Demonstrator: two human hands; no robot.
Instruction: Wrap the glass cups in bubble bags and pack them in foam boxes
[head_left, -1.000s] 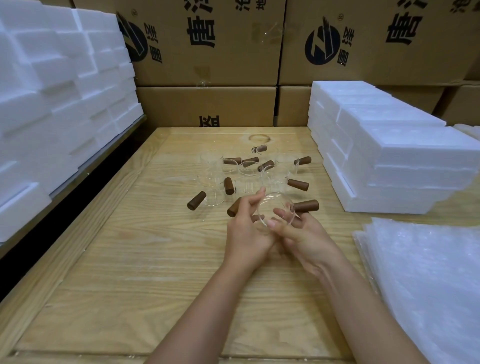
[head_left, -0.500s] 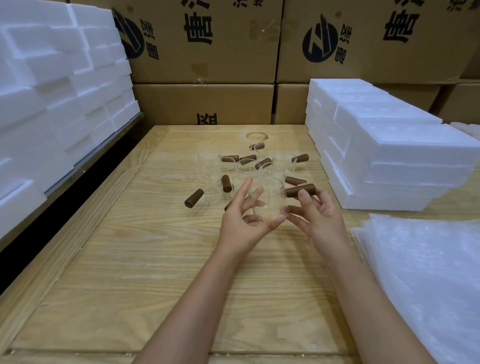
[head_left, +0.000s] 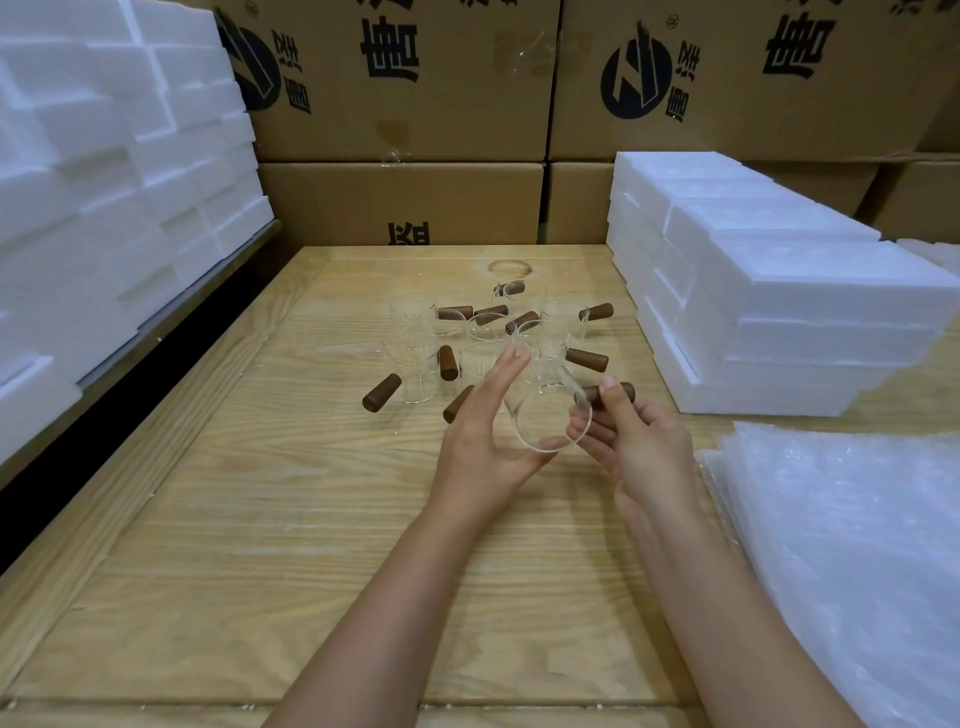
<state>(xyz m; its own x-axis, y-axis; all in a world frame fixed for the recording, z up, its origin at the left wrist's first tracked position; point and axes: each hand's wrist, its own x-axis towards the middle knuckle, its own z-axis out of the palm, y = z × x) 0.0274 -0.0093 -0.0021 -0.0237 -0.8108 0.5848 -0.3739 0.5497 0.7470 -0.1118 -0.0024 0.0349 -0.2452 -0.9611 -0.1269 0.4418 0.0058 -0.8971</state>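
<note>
Over the table (head_left: 311, 519) amid foam boxes (head_left: 810, 291), right fingers (head_left: 618, 415) pinch a glass cup (head_left: 545, 400), left fingers (head_left: 498, 371) straight.

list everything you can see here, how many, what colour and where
held glass cup: one, clear with a brown wooden handle, between both hands above the table
other glass cups: about nine, clear with brown handles, clustered mid-table beyond the hands
bubble bags: one pile, translucent white, near right of the table
foam boxes: two stacks, white, one on the table's right, one along the left
cardboard boxes: several, brown with black print, stacked behind the table
table: one, light wood, under everything
left hand: straight fingers against the held cup's left side, thumb under it
right hand: pinches the held cup's handle
</note>
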